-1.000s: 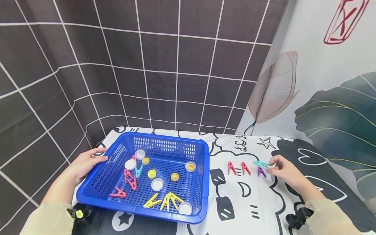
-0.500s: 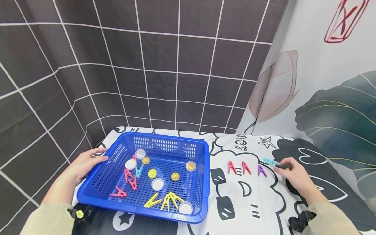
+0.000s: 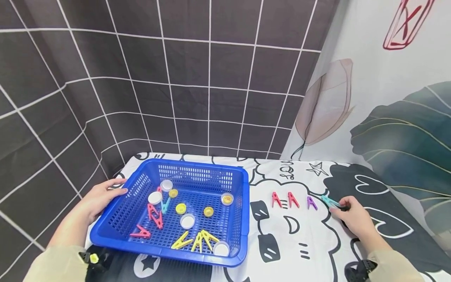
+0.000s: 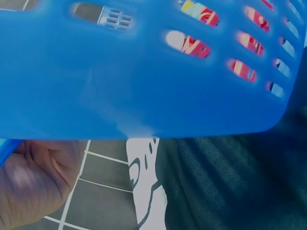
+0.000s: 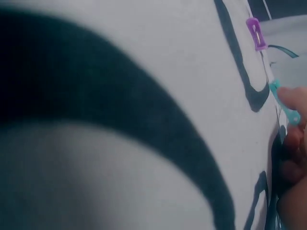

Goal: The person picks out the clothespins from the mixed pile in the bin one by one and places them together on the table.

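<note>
My right hand (image 3: 354, 216) pinches a teal clothespin (image 3: 330, 201) at its near end, between thumb and fingers, low over the patterned cloth. A purple clothespin (image 3: 311, 203) lies just left of it, with two red clothespins (image 3: 293, 199) farther left in the same row. In the right wrist view the teal clothespin (image 5: 284, 103) shows at the right edge beside the thumb. My left hand (image 3: 102, 200) rests against the left rim of a blue plastic basket (image 3: 246, 219), fingers fairly straight. The left wrist view shows its palm (image 4: 38, 177) below the basket's side.
Inside the basket lie several yellow clothespins (image 3: 198, 241), red clothespins (image 3: 141, 232), a teal clothespin (image 3: 165, 205), white caps (image 3: 187, 221) and yellow caps (image 3: 181, 208). Behind the cloth-covered table (image 3: 243, 270) hangs a dark gridded curtain (image 3: 225, 102).
My right hand has moved right and slightly down with the teal clothespin, from over the purple one to its right. The left hand stays at the basket rim; the head view shifts slightly.
</note>
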Demonstrator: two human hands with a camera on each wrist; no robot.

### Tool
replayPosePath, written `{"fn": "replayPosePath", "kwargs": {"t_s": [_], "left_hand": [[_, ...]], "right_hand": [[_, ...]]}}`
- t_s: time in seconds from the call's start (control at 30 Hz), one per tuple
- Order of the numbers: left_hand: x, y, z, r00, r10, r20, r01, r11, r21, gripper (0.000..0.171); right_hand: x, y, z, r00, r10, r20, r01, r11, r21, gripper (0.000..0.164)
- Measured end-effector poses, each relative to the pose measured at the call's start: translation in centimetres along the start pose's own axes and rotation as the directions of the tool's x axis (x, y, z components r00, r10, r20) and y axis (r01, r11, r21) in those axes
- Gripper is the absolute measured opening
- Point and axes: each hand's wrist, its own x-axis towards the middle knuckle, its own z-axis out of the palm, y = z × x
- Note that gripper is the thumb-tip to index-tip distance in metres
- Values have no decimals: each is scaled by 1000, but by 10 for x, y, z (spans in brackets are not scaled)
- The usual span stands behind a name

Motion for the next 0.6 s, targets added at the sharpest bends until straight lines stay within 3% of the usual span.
{"fn": "replayPosePath", "kwargs": {"t_s": [0.2,0.6], "left_hand": [[-1,1,1,1000,5,3,-5,1000,-8,62],[1,1,1,1000,18,-9,-17,999,34,61]], "right_hand": [[-1,0,2,1000,-4,15,5,997,-75,42],[-6,-1,6,999,43,-9,-44,992,-117,47]]}}
